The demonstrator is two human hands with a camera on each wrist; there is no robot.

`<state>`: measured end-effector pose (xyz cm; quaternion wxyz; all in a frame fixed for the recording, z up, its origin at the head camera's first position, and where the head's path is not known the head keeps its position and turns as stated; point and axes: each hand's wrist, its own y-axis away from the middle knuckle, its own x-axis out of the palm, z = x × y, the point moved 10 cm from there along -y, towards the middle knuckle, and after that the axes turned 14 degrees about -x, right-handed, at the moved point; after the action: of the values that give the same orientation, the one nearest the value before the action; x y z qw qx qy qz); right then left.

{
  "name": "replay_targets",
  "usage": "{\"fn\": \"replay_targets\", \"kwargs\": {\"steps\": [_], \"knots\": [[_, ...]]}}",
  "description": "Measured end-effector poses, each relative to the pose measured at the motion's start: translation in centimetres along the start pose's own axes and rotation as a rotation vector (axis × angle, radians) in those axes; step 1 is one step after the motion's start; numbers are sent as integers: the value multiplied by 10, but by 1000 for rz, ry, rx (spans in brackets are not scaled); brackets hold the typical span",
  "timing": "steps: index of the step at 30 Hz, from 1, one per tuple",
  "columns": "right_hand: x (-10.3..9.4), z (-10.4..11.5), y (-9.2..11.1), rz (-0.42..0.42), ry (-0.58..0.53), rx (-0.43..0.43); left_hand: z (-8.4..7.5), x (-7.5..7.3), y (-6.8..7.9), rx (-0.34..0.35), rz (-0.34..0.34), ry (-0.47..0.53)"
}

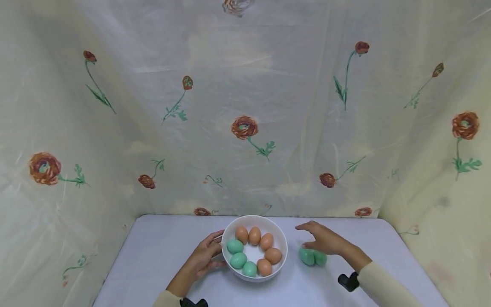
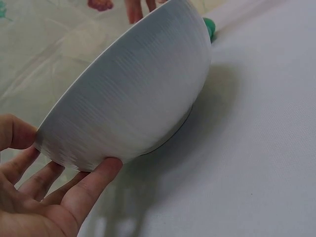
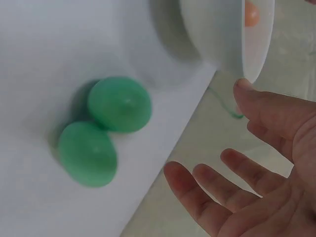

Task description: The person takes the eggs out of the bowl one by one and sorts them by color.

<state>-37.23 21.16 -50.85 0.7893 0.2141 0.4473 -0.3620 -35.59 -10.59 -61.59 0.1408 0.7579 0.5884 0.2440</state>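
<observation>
A white bowl (image 1: 281,232) stands on the table with several brown eggs (image 1: 273,256) and three green eggs (image 1: 238,260) ringed along its inside wall. My left hand (image 1: 207,255) grips the bowl's left side, its fingers and thumb spread around the outer wall; the left wrist view shows fingertips against the wall and rim. To the right of the bowl, two more green eggs (image 3: 119,104) lie side by side on the table. Over them hovers my right hand (image 1: 326,238), thumb and fingers apart, holding nothing. In the head view it partly covers those eggs.
The table (image 1: 153,247) has a white cover. A pale curtain (image 1: 291,106) printed with red flowers hangs behind it and on both sides. Each wrist carries a black strap-on device (image 1: 348,281).
</observation>
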Motion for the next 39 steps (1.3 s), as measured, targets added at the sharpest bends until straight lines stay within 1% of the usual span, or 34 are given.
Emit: {"fn": "replay_targets", "kwargs": {"steps": [9,16,19,23,28,39], "knots": [[6,40,-30,38,-9,-81,1,0,-1,-9,5,7],[15,62,-48,53,-27,-145,2,0,-2,-30,-5,11],[18,69,-56,50,-37,-149,2,-1,-2,-25,-3,10],[18,77,-64,33,-30,-127,2,-2,-2,-22,-5,8],[19,88,-73,37,-59,-154,1,-2,-1,-18,-10,6],[38,107,-97,66,-113,-177,1,-1,-2,-15,-1,10]]}}
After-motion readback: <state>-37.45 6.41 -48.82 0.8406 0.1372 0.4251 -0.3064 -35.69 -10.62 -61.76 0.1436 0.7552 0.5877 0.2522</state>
